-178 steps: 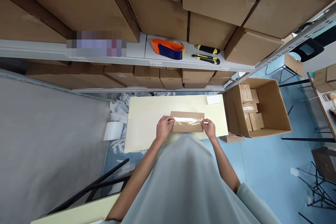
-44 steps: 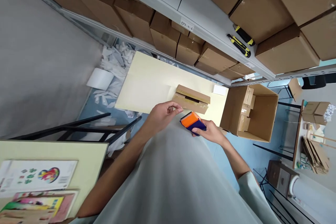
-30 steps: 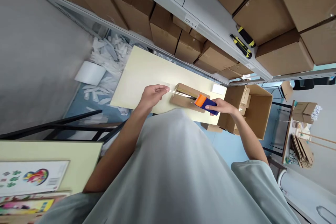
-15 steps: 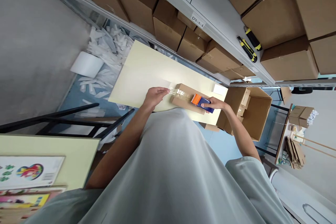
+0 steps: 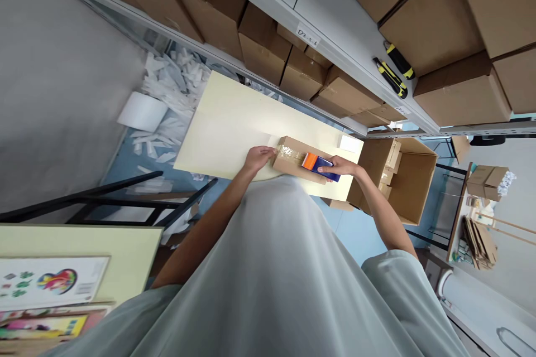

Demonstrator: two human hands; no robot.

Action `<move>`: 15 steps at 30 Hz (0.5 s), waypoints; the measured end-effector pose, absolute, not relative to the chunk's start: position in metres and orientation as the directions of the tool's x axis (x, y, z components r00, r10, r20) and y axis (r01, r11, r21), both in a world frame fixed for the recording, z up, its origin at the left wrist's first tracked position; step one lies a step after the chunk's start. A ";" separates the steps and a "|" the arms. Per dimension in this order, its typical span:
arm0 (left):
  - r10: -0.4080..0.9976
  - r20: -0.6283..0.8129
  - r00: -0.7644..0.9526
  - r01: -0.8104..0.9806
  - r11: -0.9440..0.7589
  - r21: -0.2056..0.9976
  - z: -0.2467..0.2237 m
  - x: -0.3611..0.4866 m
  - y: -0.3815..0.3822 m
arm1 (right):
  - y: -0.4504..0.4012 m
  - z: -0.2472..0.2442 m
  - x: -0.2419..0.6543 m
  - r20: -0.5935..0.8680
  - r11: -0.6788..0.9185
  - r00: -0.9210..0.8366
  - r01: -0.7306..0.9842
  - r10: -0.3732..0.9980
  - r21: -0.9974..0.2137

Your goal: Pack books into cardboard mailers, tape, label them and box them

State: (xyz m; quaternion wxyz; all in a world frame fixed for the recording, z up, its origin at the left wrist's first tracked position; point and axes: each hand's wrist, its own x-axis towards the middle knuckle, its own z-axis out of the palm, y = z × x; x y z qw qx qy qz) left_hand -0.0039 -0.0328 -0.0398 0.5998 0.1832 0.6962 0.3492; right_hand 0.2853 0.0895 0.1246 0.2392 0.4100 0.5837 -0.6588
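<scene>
The scene is viewed from one head-worn camera, facing forward and down; the worktable (image 5: pixel 226 117) is framed near, the far shelving (image 5: pixel 335 17) aslant.

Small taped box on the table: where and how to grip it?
Probably across the long sides, just left of the tape dispenser, reaching from above: the small box is long, narrow and lies flat, and the left hand is at its left end.

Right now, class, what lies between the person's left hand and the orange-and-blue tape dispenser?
The head view shows part of the cardboard box, with shiny tape along it, between the left hand and the tape dispenser.
</scene>
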 end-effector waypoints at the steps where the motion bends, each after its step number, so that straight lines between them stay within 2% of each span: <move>1: 0.674 -0.709 -0.206 -0.141 0.697 0.703 -0.041 -0.002 -0.032 | 0.089 0.124 0.286 -0.821 -0.205 -0.547 0.795 0.166 -0.571; 4: 0.682 -0.671 -0.292 0.045 0.710 0.703 -0.040 -0.006 -0.032 | 0.085 0.122 0.288 -0.828 -0.216 -0.535 0.800 0.167 -0.560; 7: 0.752 -0.544 -0.371 0.233 0.643 0.729 -0.030 -0.011 -0.035 | 0.080 0.118 0.291 -0.824 -0.213 -0.538 0.796 0.179 -0.566; 10: 0.832 -0.453 -0.320 0.338 0.547 0.766 -0.013 -0.003 -0.036 | 0.077 0.116 0.293 -0.805 -0.219 -0.566 0.775 0.180 -0.593; 13: 0.857 -0.416 -0.303 0.445 0.513 0.734 -0.001 0.016 -0.034 | 0.075 0.113 0.295 -0.789 -0.238 -0.587 0.752 0.181 -0.614; 15: 0.833 -0.429 -0.350 0.416 0.548 0.725 0.001 0.026 -0.033 | 0.074 0.110 0.296 -0.783 -0.250 -0.593 0.742 0.189 -0.622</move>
